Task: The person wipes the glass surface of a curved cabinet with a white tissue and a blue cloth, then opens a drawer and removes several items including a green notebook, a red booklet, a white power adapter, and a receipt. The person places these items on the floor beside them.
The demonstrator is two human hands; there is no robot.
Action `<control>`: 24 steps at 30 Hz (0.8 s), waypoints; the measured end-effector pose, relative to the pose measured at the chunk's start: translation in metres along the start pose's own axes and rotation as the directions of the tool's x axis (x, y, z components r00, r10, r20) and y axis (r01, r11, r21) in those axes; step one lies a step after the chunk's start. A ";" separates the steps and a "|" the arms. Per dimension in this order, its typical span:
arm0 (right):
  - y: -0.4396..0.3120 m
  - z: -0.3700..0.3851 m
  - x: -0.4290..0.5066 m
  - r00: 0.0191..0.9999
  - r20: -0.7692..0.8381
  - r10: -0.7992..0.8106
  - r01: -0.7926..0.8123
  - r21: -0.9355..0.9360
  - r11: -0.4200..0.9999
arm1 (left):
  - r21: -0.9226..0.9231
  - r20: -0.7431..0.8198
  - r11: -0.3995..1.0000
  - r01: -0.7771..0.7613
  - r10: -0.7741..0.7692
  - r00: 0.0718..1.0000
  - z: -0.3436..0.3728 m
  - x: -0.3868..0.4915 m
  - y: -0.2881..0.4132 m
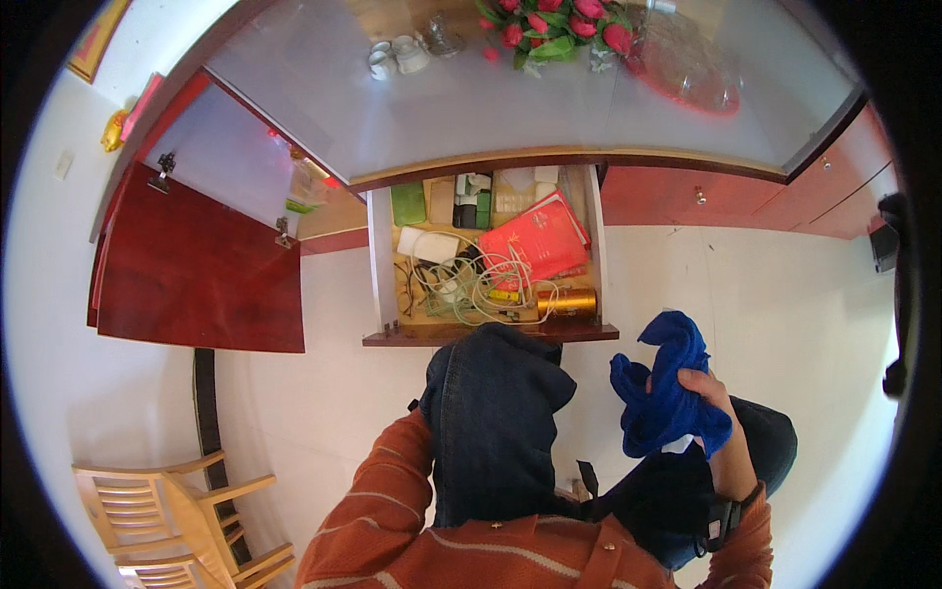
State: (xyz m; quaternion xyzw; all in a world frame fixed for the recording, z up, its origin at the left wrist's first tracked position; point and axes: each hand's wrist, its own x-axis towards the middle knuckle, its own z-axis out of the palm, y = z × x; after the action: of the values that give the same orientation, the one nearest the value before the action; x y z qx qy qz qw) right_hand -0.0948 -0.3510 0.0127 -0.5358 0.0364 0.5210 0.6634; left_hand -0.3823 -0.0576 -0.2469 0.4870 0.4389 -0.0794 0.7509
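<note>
My right hand [703, 386] grips a crumpled blue cloth [671, 405] above my right thigh, to the right of the drawer. Out of sight is my left hand; the orange striped sleeve ends behind my left knee. Before me stands a pulled-out drawer [490, 336] with a dark red front. Inside it lie a red booklet [533, 239], a tangled pale cable [471, 283] and a golden cylindrical can [567, 302]. A white box [428, 245], a green case [408, 203] and a pair of glasses [407, 286] lie at its left side.
A dark red cabinet door [199, 269] hangs open at left. Above the drawer, the glass-topped counter [471, 125] holds white cups [384, 62], artificial red flowers [544, 29] and a red-rimmed tray [692, 96]. A wooden chair [184, 508] stands at lower left. My knee is close to the drawer front.
</note>
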 end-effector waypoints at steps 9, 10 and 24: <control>-0.029 -0.004 -0.013 0.996 0.087 -0.003 0.012 -0.097 0.995 | 0.732 0.283 0.681 0.026 -0.339 0.897 -0.012 -0.038 0.131; -0.037 -0.005 -0.015 0.995 0.099 0.009 0.008 -0.168 0.986 | 0.781 0.263 0.625 0.012 -0.346 0.901 -0.014 -0.045 0.165; -0.064 -0.013 -0.017 0.758 0.418 0.500 0.319 -0.907 0.275 | 0.777 0.615 -0.229 -0.586 0.078 0.785 0.209 0.067 0.243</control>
State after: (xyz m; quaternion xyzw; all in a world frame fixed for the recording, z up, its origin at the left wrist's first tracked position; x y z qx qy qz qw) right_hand -0.0494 -0.3650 0.0604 -0.6033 -0.4790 0.6225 0.1377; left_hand -0.0879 -0.0797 -0.1062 0.9491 -0.0622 -0.2441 0.1889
